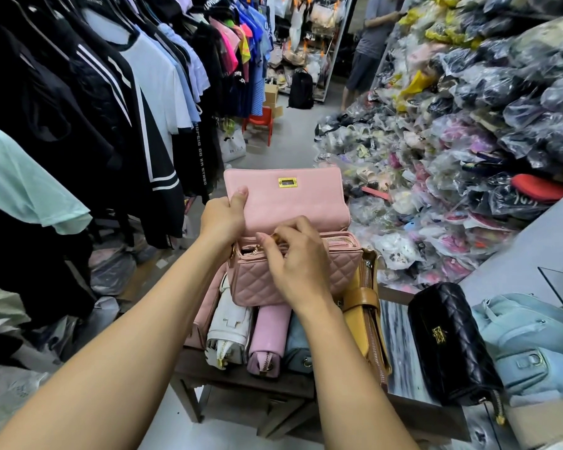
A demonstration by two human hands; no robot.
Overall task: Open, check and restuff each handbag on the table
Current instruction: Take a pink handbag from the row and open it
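Observation:
A pink quilted handbag [342, 271] stands on top of other bags, its flap [293, 196] lifted upright with a gold clasp showing. My left hand [223, 219] grips the flap's left edge, thumb on its inner face. My right hand [294, 264] is at the bag's open mouth, fingers curled and pinching something small at the top rim; what it pinches is mostly hidden. Beneath lie a white bag [229, 329], a lilac bag [267, 339], a pale blue bag [298, 345] and a mustard bag [366, 323].
A black quilted bag [449, 342] and light blue bags [530, 339] lie at the right on the table [241, 381]. Hanging clothes [111, 108] crowd the left. Plastic-wrapped goods [468, 141] are piled on the right. A person [368, 43] stands down the aisle.

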